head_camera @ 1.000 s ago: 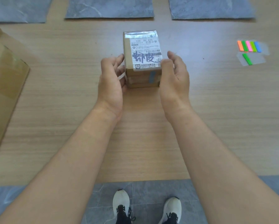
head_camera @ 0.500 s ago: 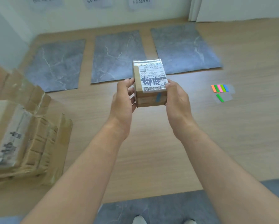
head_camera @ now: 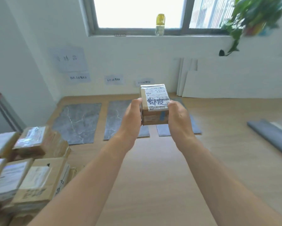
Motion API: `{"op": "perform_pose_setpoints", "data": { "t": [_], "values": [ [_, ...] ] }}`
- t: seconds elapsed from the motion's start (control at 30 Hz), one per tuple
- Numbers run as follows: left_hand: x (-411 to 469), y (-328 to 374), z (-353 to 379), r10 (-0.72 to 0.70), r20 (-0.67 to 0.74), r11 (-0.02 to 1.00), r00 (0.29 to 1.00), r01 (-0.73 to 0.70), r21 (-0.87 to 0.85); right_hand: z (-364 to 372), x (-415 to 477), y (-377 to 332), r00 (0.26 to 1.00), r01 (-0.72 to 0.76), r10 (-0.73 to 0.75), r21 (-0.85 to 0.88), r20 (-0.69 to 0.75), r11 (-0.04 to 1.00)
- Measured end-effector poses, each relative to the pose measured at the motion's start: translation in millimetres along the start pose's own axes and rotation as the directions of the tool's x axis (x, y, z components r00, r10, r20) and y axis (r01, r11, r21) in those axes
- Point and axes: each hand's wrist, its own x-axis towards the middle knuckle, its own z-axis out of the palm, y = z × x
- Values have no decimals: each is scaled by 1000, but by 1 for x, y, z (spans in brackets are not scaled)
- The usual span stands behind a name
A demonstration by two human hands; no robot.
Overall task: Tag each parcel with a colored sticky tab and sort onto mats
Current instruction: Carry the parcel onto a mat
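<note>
Currently the cardboard parcel point(head_camera: 155, 105) is held up in the air over the wood floor point(head_camera: 161, 176). The left hand point(head_camera: 132, 118) grips its left side and the right hand point(head_camera: 177, 118) its right, label up, with a blue strip point(head_camera: 162, 117) on the near face. Parcel and right hand block most of the right mat point(head_camera: 195, 126). The left mat point(head_camera: 78, 123) and middle mat point(head_camera: 115, 118) are in clear view. Stacked parcels point(head_camera: 30, 168) lower left, blurred. Rolled grey sheet point(head_camera: 270, 136) at right. Paper signs point(head_camera: 113, 79) on the wall.

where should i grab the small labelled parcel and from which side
By its two flat side walls, from left and right, as the left hand and right hand do. The parcel is a box with parallel sides; the top label is left mostly uncovered.
</note>
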Motion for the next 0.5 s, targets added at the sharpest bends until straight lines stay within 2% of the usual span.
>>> {"op": "perform_pose_setpoints", "data": {
  "t": [0.23, 0.5],
  "values": [
    [4, 26, 4, 30, 69, 1000, 997, -30, 6, -2, 1, -33, 998, -12, 12, -6, -59, 1000],
    [36, 20, 30, 16, 85, 999, 996, -20, 40, -20, 35, -23, 997, -27, 28, 14, -71, 1000]
  ]
}}
